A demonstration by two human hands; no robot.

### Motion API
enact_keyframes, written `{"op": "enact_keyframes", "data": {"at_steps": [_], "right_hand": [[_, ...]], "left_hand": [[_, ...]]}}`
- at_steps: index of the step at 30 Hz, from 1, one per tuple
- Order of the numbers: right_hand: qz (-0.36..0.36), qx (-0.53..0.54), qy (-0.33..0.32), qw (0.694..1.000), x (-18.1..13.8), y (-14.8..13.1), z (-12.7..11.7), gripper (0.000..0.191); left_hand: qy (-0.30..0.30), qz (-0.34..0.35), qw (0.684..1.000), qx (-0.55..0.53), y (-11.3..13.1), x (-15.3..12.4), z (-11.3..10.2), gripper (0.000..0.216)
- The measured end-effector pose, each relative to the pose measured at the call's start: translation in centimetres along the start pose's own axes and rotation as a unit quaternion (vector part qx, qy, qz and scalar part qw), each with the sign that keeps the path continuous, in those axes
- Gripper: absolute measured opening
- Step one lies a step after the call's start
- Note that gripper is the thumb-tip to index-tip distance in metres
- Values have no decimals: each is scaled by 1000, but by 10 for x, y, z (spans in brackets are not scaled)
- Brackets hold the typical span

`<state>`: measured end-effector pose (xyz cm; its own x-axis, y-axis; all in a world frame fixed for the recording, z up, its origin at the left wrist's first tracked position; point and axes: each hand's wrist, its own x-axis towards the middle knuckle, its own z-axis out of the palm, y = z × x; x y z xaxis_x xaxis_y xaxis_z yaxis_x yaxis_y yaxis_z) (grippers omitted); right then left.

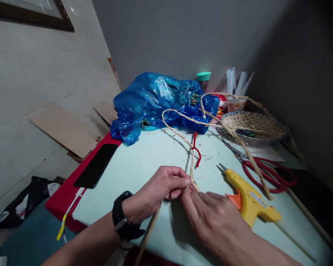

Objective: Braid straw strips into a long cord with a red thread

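Note:
My left hand, with a black watch on its wrist, pinches a tan twisted rope where it meets a thin wooden stick. My right hand presses its fingertips on the same spot from the right, fingers closed together on the rope. The rope loops away over the pale table toward the back. A short red cord hangs on the rope just beyond my fingers.
A yellow glue gun lies right of my right hand, red-handled scissors behind it. A woven basket, a blue plastic bag and a cup of sticks stand at the back. A black phone lies at left.

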<state>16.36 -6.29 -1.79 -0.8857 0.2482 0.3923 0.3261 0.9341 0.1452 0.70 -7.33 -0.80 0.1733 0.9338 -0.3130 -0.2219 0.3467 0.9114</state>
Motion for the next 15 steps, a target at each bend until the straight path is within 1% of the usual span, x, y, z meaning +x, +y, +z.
{"op": "enact_keyframes", "data": {"at_steps": [1, 2, 3, 5, 6, 7, 8, 9, 11, 13, 14, 15], "right_hand": [[3, 39, -14, 999, 1, 1, -3, 21], [20, 95, -28, 995, 1, 5, -7, 18], [56, 153, -30, 986, 2, 9, -12, 16], [169, 241, -8, 956, 5, 22, -22, 20], [237, 256, 14, 937, 6, 30, -24, 23], [291, 279, 6, 915, 8, 37, -26, 26], [325, 315, -25, 892, 9, 43, -25, 29], [336, 366, -65, 866, 11, 48, -23, 33], [326, 488, -132, 799, 13, 51, -16, 37], [318, 580, -147, 735, 14, 48, -8, 36], [321, 599, -146, 719, 14, 45, -5, 36], [327, 599, -145, 717, 14, 43, -3, 36]], "left_hand": [[0, 2, 1000, -7, 1, 0, 0, 13], [3, 2, 1000, -12, 1, -1, -1, 12], [7, 1, 1000, -16, 1, -1, -1, 13], [5, 0, 1000, -25, 2, 0, -2, 13], [1, 3, 1000, -28, 1, 0, -3, 14], [-5, 8, 999, -30, 1, 0, -4, 14], [-11, 16, 999, -32, 1, 0, -4, 14], [-18, 25, 999, -30, 1, 0, -5, 13], [-20, 44, 999, -18, 0, -1, -5, 12], [-20, 64, 998, 7, 1, -3, -4, 9], [-20, 74, 997, 26, 2, -5, -3, 8], [-19, 81, 995, 50, 2, -6, -2, 8]]}}
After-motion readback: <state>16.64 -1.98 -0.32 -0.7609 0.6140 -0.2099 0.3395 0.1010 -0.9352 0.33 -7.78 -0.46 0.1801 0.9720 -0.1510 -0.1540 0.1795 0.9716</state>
